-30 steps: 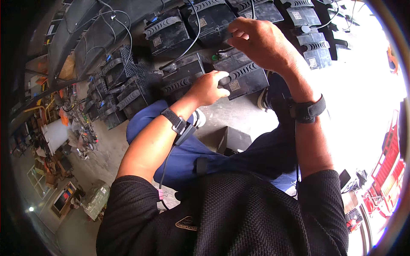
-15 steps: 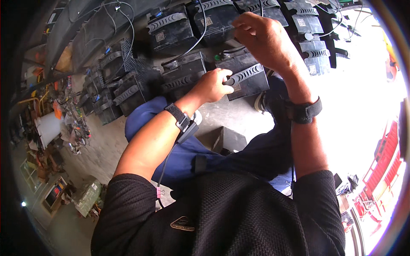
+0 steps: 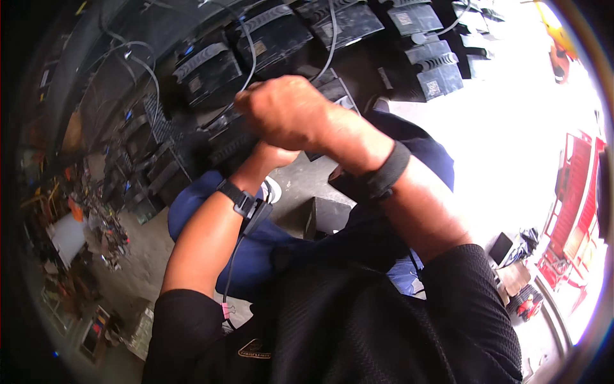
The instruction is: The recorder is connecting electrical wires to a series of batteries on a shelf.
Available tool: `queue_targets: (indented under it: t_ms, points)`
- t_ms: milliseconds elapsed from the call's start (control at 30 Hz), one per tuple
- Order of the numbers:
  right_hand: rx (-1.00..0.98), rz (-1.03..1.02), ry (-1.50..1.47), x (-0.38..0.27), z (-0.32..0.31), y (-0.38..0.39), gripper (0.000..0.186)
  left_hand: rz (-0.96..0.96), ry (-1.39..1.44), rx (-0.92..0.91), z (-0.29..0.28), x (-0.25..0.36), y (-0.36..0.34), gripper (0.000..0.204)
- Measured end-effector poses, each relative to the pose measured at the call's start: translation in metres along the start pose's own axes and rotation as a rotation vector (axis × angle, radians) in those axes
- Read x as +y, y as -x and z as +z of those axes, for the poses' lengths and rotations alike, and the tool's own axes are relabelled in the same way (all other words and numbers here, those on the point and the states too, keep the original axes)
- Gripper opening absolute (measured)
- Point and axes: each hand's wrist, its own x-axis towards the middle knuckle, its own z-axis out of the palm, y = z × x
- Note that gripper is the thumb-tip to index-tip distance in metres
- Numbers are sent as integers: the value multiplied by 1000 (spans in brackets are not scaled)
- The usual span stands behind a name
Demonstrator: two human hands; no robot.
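Note:
My right hand (image 3: 284, 114) is curled closed over the front row of black battery-like boxes with grey ribbed handles. Its fingertips are turned away, so whatever they hold is hidden. Just beneath it lies my left hand (image 3: 279, 155), mostly covered by the right, its fingers out of sight. A grey cable (image 3: 251, 57) runs down from the back row and passes close by the right hand's knuckles. Behind the hands stand a black box (image 3: 208, 77) and another box (image 3: 275, 40). Part of a front-row box (image 3: 233, 142) shows left of my hands.
A small dark box (image 3: 329, 216) sits on the floor between my legs. More black boxes (image 3: 440, 78) stand at the back right. Tools and clutter (image 3: 96, 224) lie along the left. A red metal frame (image 3: 572, 198) stands at the far right.
My right hand has come down and left from above the boxes and now covers my left hand. The left hand's fingers, visible before, are hidden. The view has shifted.

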Motion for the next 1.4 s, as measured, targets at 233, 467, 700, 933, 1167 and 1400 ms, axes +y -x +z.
queue_targets:
  t_ms: [233,467,700,933,1167,1400]
  points:
    - [-32,-13,-25,-16,-5,3,15,182,-1053,-100,16,18,12,36]
    - [11,194,18,-31,40,-12,21,385,-1945,-170,-11,34,6,36]
    - [67,637,126,-51,54,-15,44,91,-1096,-24,-13,32,-20,36]
    - [168,890,435,-47,98,-17,40,226,-1431,-110,-13,32,-11,44]
    - [250,1079,705,-35,117,-20,37,107,-1357,-85,-37,32,-26,42]
    - [140,400,197,-16,54,-9,22,365,-1600,-38,-46,34,-18,39]
